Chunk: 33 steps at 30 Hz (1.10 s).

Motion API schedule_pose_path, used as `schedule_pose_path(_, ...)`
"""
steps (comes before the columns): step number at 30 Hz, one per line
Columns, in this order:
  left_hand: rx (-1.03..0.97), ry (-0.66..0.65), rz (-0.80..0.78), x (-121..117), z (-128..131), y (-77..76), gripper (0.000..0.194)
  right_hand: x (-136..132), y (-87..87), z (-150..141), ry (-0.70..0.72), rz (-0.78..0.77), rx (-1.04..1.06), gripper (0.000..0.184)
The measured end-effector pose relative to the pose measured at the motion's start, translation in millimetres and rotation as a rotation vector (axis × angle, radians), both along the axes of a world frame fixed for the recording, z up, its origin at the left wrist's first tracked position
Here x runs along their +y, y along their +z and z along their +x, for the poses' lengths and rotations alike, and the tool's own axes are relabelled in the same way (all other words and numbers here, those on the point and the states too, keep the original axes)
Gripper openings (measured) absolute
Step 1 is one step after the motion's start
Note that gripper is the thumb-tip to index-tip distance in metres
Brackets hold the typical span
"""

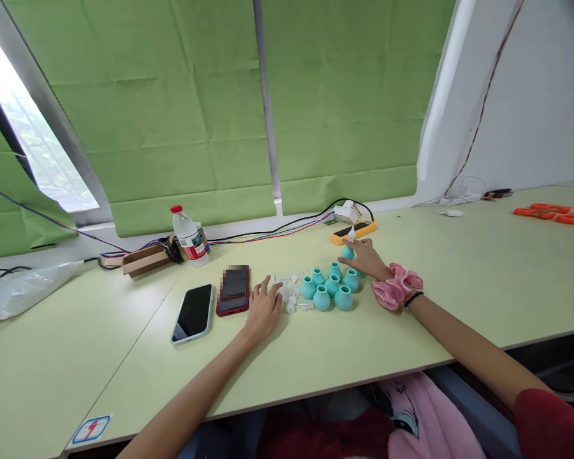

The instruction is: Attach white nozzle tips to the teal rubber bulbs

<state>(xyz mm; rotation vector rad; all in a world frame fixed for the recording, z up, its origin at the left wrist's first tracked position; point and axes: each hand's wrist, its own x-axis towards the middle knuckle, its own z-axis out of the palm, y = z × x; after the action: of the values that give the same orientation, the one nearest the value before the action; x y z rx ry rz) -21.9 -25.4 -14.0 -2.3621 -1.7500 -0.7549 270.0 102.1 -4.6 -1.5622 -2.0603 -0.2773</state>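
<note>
Where the pale yellow bench begins at left, a clear plastic bag lies near a small cardboard box. Next stands a red-capped bottle; nearer the person lie a pale-cased phone and, just to its right, a red-cased phone. Beside that, the left hand is palm down, its fingers released and spread, the tips at a loose pile of translucent plastic pieces. Just right of the pile sits a cluster of round teal bulbs with open necks. At the cluster's far edge, the right hand, a shiny pink scrunchie at its wrist, has thumb and fingers grasping a teal bulb with a translucent nozzle, in front of a yellow-and-black device. Orange objects lie at far right.
</note>
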Motion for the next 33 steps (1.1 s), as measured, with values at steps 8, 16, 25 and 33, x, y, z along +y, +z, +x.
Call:
schedule_pose_path(8, -0.166, -0.036, 0.019, 0, 0, 1.6, 0.028, -33, 24.6, -8, 0.193, 0.806, 0.230, 0.034)
schedule_pose_path(16, -0.584, -0.261, 0.094, -13, 1, 14.4, 0.035, -113, 18.9, -94, 0.799, 0.657, -0.090, 0.029)
schedule_pose_path(25, -1.032, -0.205, -0.256, -10, 5, 7.1, 0.054, -130, -4.7, -119, 0.847, 0.190, -0.193, 0.028)
schedule_pose_path(33, -0.886, -0.385, -0.539, -1, 0, 11.0, 0.049, -131, -7.8, -119, 0.887, 0.105, -0.140, 0.023)
